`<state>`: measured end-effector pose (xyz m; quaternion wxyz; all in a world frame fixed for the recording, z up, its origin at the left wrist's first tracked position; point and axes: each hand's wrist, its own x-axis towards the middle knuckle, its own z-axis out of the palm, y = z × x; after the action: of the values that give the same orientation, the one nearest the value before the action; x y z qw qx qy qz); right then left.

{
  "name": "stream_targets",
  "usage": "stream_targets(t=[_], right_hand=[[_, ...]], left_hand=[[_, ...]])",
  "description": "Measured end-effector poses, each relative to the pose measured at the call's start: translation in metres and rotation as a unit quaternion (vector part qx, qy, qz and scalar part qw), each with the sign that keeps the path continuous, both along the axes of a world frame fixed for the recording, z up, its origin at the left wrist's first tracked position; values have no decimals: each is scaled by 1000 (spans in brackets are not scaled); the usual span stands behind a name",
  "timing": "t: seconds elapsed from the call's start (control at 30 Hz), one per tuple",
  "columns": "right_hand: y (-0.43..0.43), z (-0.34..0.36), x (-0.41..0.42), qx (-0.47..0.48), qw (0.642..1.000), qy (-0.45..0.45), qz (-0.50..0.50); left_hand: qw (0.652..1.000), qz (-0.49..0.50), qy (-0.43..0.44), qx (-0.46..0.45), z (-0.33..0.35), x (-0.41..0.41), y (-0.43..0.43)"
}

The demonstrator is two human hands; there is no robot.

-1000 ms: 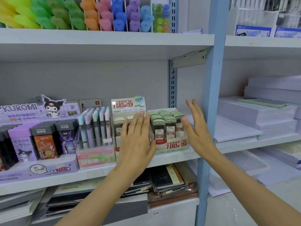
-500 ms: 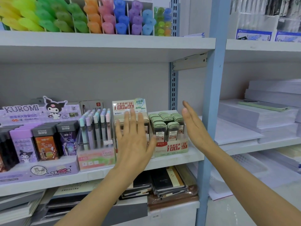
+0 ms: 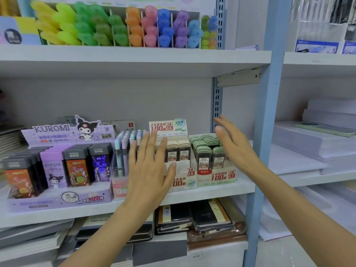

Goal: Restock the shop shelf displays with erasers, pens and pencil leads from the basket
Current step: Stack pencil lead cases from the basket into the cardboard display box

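Note:
On the middle shelf (image 3: 212, 191) stand two pencil-lead display boxes side by side: a 0.5 box (image 3: 181, 151) with cream-capped cases and a 0.7 box (image 3: 215, 170) with green-capped cases. My left hand (image 3: 148, 170) is open, fingers spread, in front of the 0.5 box and the pen display (image 3: 123, 151). My right hand (image 3: 233, 145) is open at the right side of the 0.7 box, palm facing left. Neither hand holds anything. The basket is not in view.
A purple Kuromi lead display (image 3: 57, 170) fills the shelf's left. Coloured highlighters (image 3: 119, 27) line the shelf above. Notebooks (image 3: 192, 216) lie stacked below. A blue upright post (image 3: 267, 132) stands right of my right hand, with paper stacks (image 3: 317, 145) beyond it.
Both hands have shifted left along the shelf; the left hand now overlaps the pen display and the right hand sits closer over the 0.7 box. The camera tilted up slightly.

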<state>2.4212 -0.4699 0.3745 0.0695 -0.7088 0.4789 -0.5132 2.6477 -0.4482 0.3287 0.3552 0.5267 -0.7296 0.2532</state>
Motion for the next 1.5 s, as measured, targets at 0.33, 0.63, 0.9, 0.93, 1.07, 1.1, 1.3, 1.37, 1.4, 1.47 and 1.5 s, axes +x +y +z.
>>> stream_targets(t=[0.33, 0.63, 0.9, 0.93, 1.07, 1.1, 1.3, 1.37, 1.4, 1.47, 1.5], right_hand=[[-12, -6, 103, 40, 946, 302, -110], [-11, -7, 105, -43, 969, 240, 33], [-25, -8, 180, -18, 970, 200, 137], [-26, -10, 185, -31, 972, 193, 134], [-29, -9, 192, -53, 972, 181, 139], [-29, -7, 191, -41, 972, 176, 150], [-13, 4, 167, -42, 981, 132, 133], [-3, 7, 146, -71, 985, 105, 117], [2, 8, 131, -85, 987, 95, 103], [10, 7, 94, -105, 990, 78, 60], [13, 6, 74, -114, 990, 69, 33]], left_hand=[[990, 52, 107, 76, -11, 82, 1], [995, 35, 94, 20, -13, 102, 2], [980, 169, 102, 31, -6, 182, 19], [981, 170, 87, 43, -8, 189, 21], [984, 159, 53, 65, -10, 192, 19], [983, 163, 50, 70, -9, 190, 16], [987, 155, 43, 27, -15, 182, 17], [993, 114, 36, 8, -19, 170, 17], [996, 86, 35, 1, -19, 160, 17], [999, 29, 24, -10, -17, 133, 14], [1000, 3, 14, -13, -16, 118, 13]])
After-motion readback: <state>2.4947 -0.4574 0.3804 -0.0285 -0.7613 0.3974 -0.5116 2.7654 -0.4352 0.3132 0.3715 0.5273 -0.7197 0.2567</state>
